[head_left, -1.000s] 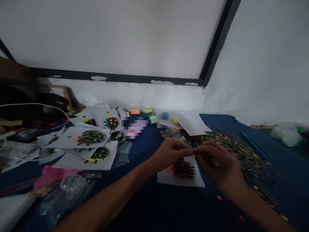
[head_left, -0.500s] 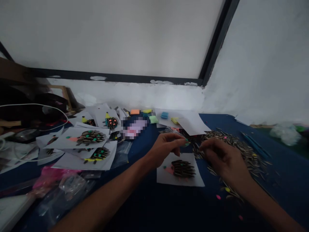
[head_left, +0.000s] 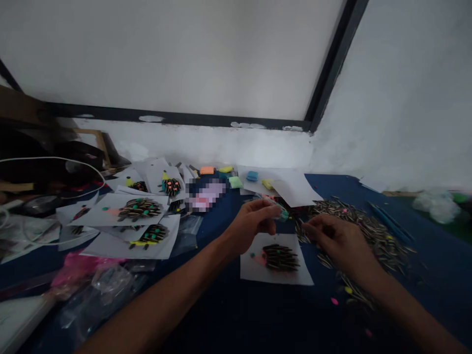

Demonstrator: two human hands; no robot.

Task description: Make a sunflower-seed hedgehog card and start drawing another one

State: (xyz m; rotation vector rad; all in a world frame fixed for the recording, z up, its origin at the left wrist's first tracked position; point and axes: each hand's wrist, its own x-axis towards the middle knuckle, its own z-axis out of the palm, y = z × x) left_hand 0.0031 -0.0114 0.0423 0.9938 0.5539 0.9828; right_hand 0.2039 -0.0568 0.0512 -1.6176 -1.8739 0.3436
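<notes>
Green lump, blurred, in left fingers

Hands: 2; 1 left hand, 1 right hand. At left-hand fingertips: 1 small, soft green lump. Below and between hands: 1 white rectangular paper card bearing 1 hedgehog figure of dark striped seeds. Beyond left hand: at least 5 bright, pillow-shaped packets (1 orange, 2 yellow, 1 pale green, 1 blue). Around right hand: 1 heap of loose striped seeds, individually uncountable. Nearer than right hand: 2 flat pink discs, 1 flat yellow disc.
</notes>
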